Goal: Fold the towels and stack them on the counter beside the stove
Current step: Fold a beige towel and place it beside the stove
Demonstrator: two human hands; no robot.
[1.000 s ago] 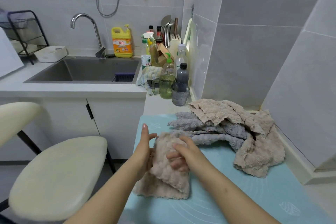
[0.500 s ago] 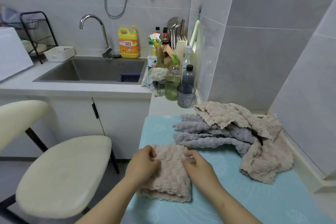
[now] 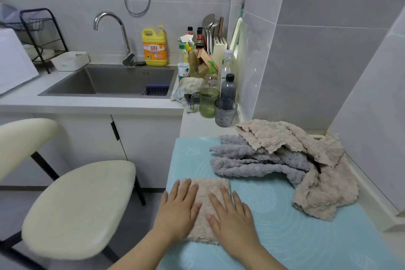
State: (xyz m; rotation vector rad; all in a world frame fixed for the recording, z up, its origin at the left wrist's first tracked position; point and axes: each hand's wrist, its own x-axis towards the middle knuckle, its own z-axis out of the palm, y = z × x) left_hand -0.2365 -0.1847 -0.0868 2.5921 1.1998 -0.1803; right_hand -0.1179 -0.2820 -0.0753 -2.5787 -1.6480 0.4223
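- Teal mat [image 3: 285, 221] covers the counter in front of us, filling the view from 3 to 6 o'clock.
- Cream stool [image 3: 76, 210] at 8 o'clock, off the counter. Steel sink [image 3: 105, 82] at 10 o'clock, w/ bottles crowded at its right end.
- Loose pile of towels [image 3: 285, 160], beige over grey, none folded, at 2 o'clock from our hands. It lies just beside the folded one; we can't tell if they touch.
- Folded beige towel [image 3: 208, 188]: a small rectangle lying flat on the mat, close to the mat's left edge, at 6 o'clock of the view.
- Left hand [image 3: 178, 206] lies flat on the towel's left half, right hand [image 3: 232, 212] on its right half. Fingers are straight, slightly spread, pointing to 12. Neither hand grasps anything; both only press.
- Step in hand, as we judge it: flattening the fold. To do it well, keep palms flat and sweep from centre out toward 9 and 3, so the thick cloth doesn't spring open. The near edge looks uneven, so square it up. Don't nudge the towel off the mat's left side.
- No stove in view, so we can't tell where the stack should go.
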